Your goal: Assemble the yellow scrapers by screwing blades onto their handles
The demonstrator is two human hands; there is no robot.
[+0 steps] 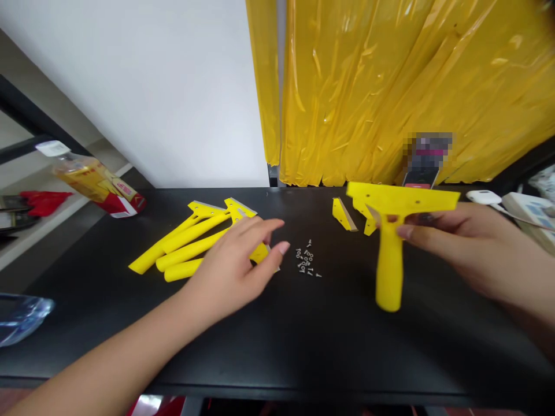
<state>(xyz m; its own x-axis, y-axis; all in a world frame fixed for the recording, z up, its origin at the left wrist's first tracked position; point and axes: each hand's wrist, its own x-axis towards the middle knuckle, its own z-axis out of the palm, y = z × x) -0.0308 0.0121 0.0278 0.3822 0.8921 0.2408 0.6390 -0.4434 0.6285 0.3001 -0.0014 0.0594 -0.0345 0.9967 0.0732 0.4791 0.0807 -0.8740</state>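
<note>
My right hand (468,248) grips a yellow scraper (390,260) by the neck, its wide head up and its handle hanging down above the black table. The thumb lies across the front of the neck; most of the fingers are hidden behind the head. My left hand (243,263) is open, palm down, thumb and forefinger apart, over the head end of several yellow scrapers (186,254) lying at the left. It covers part of them, and I see no item in it. Between the hands lies a small heap of screws and nuts (305,260).
Small yellow blade pieces (342,215) lie behind the heap. A phone (425,162) stands against yellow plastic sheeting (368,92). A tilted drink bottle (99,182) is at the back left, a clear blue item (23,318) at the left edge. A white charger (483,197) and cable lie right.
</note>
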